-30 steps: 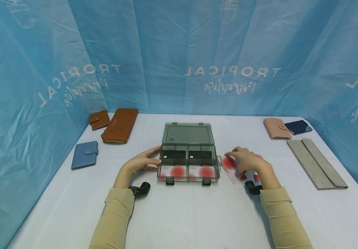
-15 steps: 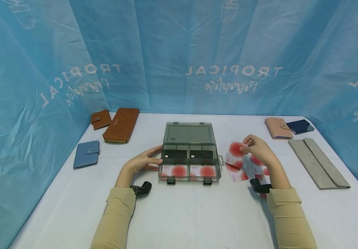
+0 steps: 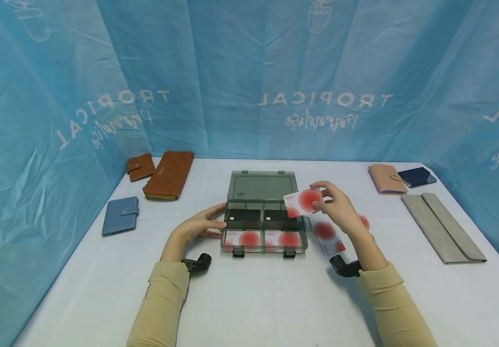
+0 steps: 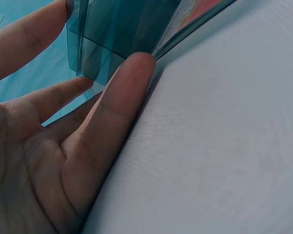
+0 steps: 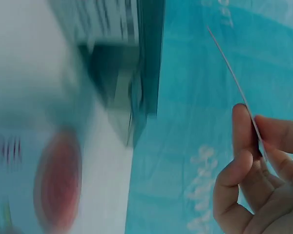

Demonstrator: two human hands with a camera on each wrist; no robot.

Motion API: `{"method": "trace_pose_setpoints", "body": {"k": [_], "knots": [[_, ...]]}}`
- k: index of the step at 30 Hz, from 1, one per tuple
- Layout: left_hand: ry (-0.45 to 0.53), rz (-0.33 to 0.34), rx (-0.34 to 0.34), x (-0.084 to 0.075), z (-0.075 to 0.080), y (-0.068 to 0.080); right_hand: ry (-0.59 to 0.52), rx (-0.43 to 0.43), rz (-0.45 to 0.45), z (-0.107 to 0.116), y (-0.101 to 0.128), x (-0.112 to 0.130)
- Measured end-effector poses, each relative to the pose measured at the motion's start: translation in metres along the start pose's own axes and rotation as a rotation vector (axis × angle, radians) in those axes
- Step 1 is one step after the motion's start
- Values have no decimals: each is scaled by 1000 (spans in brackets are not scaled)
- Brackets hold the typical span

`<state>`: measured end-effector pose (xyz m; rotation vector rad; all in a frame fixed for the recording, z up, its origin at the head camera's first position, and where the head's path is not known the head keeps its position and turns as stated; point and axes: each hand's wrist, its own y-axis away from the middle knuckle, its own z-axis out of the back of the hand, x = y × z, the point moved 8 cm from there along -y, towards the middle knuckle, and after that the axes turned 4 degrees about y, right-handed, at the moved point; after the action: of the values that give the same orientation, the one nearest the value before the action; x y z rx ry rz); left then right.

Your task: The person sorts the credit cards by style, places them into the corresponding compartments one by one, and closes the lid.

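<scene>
Centre of the white table (image 3: 258, 299): a smoky clear box (image 3: 263, 226) with its lid (image 3: 262, 186) open and leaning back. Near compartments hold white cards with red circles, far ones hold dark cards. Left hand (image 3: 198, 225) rests against the box's left wall, fingers straight and relaxed, fingertips (image 4: 136, 63) touching the wall at table level, nothing gripped. Right hand (image 3: 336, 205) is raised over the box's right edge, pinching one white card with a red circle (image 3: 304, 201) between thumb and fingers; wrist view shows that card edge-on (image 5: 234, 83), fingers curled round it. More of the same cards (image 3: 328, 234) lie loose on the table just right of the box, under that hand.

Left side: two brown wallets (image 3: 168, 174) and a blue wallet (image 3: 121, 215). Right side: pink wallet (image 3: 384, 179), navy wallet (image 3: 416, 177), grey pouch (image 3: 442, 226). Blue printed backdrop (image 3: 249, 77) behind.
</scene>
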<state>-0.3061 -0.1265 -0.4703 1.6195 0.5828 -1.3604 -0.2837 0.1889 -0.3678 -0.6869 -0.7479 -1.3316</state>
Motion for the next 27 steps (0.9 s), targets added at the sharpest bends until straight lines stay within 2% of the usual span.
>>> {"method": "trace_pose_setpoints", "body": {"k": [6, 12, 18, 27], "knots": [[2, -17, 10, -1, 0, 1, -5, 51, 51, -34, -1, 24], [5, -33, 14, -3, -1, 1, 14, 206, 126, -77, 1, 45], [12, -36, 19, -5, -3, 3, 119, 269, 163, -110, 4, 54], [14, -28, 25, -7, -4, 5, 278, 339, 235, -136, 10, 55]]}}
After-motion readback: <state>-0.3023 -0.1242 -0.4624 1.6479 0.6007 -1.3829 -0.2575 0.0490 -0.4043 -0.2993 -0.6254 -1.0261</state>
